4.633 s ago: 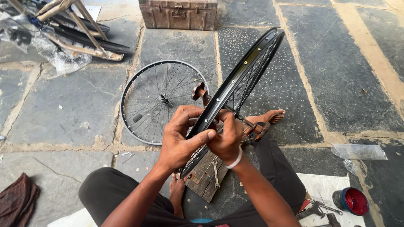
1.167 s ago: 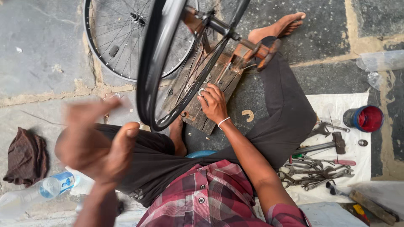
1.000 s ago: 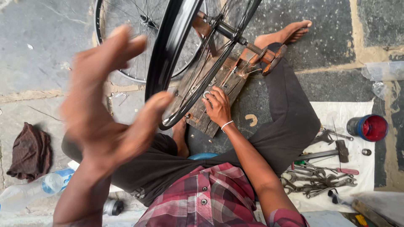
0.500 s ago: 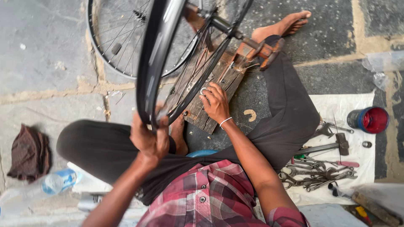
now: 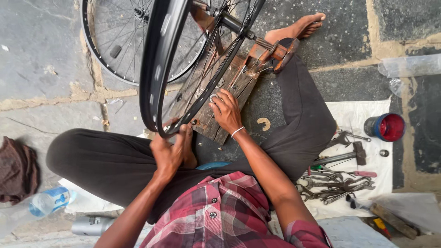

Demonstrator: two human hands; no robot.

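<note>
A black bicycle wheel rim [image 5: 156, 69] with spokes stands upright on an axle [image 5: 239, 30] fixed to a wooden stand [image 5: 220, 98] between my legs. My left hand [image 5: 169, 149] grips the near, lower edge of the rim. My right hand [image 5: 226, 110] rests on the wooden stand beside the rim, its fingertips at a small metal ring near the spokes. My bare foot [image 5: 301, 27] lies past the stand.
A second spoked wheel [image 5: 115, 41] lies flat on the stone floor behind. Wrenches and a hammer [image 5: 337, 177] lie on a white sheet at my right, with a red-lined tin [image 5: 385, 126]. A plastic bottle [image 5: 48, 202], brown cloth [image 5: 16, 167] and grey can [image 5: 94, 225] lie at my left.
My left hand, raised and open near the camera a second ago, has come down and closed on the rim's lower edge. My right hand stayed on the stand.
</note>
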